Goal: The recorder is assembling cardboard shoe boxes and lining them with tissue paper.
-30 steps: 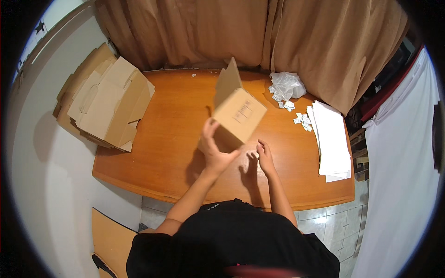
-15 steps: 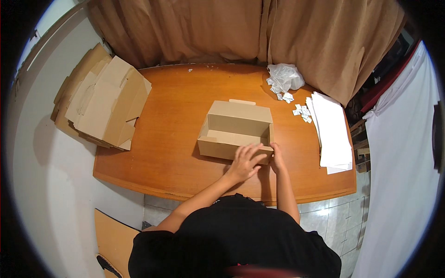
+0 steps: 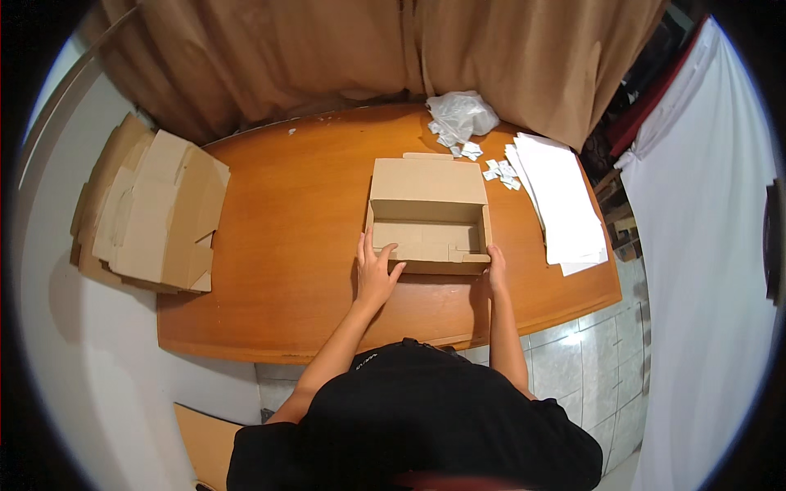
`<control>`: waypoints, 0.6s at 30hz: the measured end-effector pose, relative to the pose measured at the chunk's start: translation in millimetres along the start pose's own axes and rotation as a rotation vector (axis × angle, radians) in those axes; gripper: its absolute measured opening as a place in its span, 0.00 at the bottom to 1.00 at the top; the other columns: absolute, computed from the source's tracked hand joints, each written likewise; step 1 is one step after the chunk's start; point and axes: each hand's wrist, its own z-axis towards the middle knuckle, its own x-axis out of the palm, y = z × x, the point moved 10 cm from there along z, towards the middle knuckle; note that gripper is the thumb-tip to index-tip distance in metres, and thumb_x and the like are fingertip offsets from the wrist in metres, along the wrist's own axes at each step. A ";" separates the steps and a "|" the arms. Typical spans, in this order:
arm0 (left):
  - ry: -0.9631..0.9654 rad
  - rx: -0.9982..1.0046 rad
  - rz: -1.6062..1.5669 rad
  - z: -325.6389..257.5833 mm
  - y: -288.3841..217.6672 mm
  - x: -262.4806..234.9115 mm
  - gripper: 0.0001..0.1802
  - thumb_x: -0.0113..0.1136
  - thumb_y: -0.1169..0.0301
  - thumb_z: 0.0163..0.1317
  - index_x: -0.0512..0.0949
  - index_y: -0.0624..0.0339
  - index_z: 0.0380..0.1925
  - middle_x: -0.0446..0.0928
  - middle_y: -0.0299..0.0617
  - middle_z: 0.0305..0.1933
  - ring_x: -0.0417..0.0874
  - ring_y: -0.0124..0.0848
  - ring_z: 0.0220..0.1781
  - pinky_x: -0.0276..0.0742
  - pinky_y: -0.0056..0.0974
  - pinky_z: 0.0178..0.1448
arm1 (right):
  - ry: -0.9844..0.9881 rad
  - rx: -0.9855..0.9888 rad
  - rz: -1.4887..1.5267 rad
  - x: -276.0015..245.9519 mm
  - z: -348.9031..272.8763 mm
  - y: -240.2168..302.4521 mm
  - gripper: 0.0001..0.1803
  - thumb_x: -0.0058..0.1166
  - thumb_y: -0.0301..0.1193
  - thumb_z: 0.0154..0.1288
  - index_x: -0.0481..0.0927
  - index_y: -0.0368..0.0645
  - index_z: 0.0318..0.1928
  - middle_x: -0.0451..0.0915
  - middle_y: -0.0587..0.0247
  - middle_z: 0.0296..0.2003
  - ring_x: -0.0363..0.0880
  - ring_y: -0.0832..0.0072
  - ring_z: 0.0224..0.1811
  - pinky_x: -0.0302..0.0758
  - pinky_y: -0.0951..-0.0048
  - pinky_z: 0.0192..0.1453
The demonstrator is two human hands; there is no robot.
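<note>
An open cardboard box (image 3: 428, 182) stands on the wooden table in front of me, its hinged lid raised at the far side. The inside shows bare brown cardboard, with small flaps along the near wall. My left hand (image 3: 375, 274) is at the near left corner, some fingers along the left side and others bent round the near wall's top edge. At the near right corner my right hand (image 3: 496, 268) grips the box from outside, its fingers partly hidden by the hand itself.
Flattened cardboard boxes (image 3: 147, 213) lean in a stack at the table's left end. A white plastic bag (image 3: 463, 114) and small white packets (image 3: 502, 173) lie at the far right, beside a pile of white paper sheets (image 3: 563, 200). Brown curtains (image 3: 327, 57) hang behind the table (image 3: 278, 270).
The box has turned so its near side faces me squarely. My left hand has moved from the near right part to the near left corner; my right hand stays at the right corner.
</note>
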 end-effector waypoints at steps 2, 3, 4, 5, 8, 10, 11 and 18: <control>0.021 0.023 -0.022 1.3 -9.2 11.4 0.20 0.63 0.64 0.52 0.75 0.55 0.46 0.44 0.57 0.69 0.45 0.57 0.69 0.52 0.55 0.66 | -0.019 -0.029 -0.047 -23.1 4.3 0.3 0.21 0.43 0.42 0.66 0.71 0.41 0.51 0.73 0.63 0.44 0.69 0.73 0.46 0.66 0.73 0.49; 0.027 0.029 -0.034 2.3 -13.2 16.8 0.17 0.63 0.65 0.52 0.76 0.56 0.43 0.43 0.56 0.69 0.44 0.57 0.69 0.53 0.56 0.65 | -0.013 -0.053 -0.099 -33.3 6.3 1.4 0.21 0.42 0.42 0.67 0.71 0.41 0.52 0.74 0.64 0.43 0.70 0.74 0.44 0.67 0.75 0.48; 0.039 0.034 -0.034 1.5 -13.4 20.1 0.17 0.63 0.65 0.52 0.76 0.56 0.43 0.43 0.56 0.69 0.44 0.57 0.69 0.53 0.56 0.65 | -0.025 -0.048 -0.094 -34.1 2.7 6.4 0.21 0.42 0.42 0.67 0.71 0.41 0.52 0.74 0.64 0.43 0.70 0.74 0.44 0.67 0.75 0.48; 0.032 0.004 -0.034 0.7 -8.4 20.0 0.17 0.63 0.64 0.52 0.77 0.55 0.42 0.43 0.56 0.69 0.44 0.57 0.69 0.51 0.58 0.65 | 0.008 0.028 -0.048 -24.2 -4.7 12.8 0.20 0.43 0.41 0.66 0.73 0.37 0.49 0.75 0.63 0.41 0.71 0.73 0.43 0.69 0.73 0.47; 0.038 0.008 0.060 8.0 -26.5 25.2 0.17 0.63 0.64 0.51 0.77 0.53 0.42 0.44 0.57 0.69 0.42 0.57 0.70 0.43 0.63 0.65 | -0.033 0.014 -0.089 -38.6 0.4 29.3 0.19 0.47 0.38 0.65 0.74 0.34 0.46 0.75 0.60 0.38 0.73 0.72 0.41 0.71 0.71 0.44; 0.040 0.037 0.160 14.3 -44.2 30.7 0.17 0.63 0.64 0.51 0.77 0.52 0.42 0.44 0.57 0.69 0.41 0.57 0.70 0.38 0.66 0.65 | -0.097 -0.067 -0.179 -58.1 15.2 39.1 0.19 0.49 0.38 0.64 0.74 0.34 0.47 0.75 0.60 0.38 0.73 0.71 0.40 0.72 0.70 0.43; 0.066 0.094 0.159 17.1 -56.4 38.0 0.17 0.64 0.63 0.50 0.77 0.50 0.42 0.43 0.56 0.69 0.41 0.56 0.70 0.34 0.68 0.63 | -0.227 -0.203 -0.351 -80.0 22.9 55.5 0.19 0.51 0.36 0.61 0.73 0.35 0.48 0.74 0.57 0.42 0.73 0.67 0.43 0.72 0.68 0.46; 0.225 0.254 0.149 22.7 -81.9 79.1 0.13 0.63 0.61 0.49 0.79 0.45 0.37 0.55 0.46 0.67 0.44 0.49 0.71 0.31 0.70 0.63 | -0.724 -0.282 -1.099 -150.0 33.7 129.8 0.24 0.53 0.30 0.54 0.69 0.38 0.53 0.63 0.47 0.57 0.57 0.54 0.62 0.59 0.55 0.62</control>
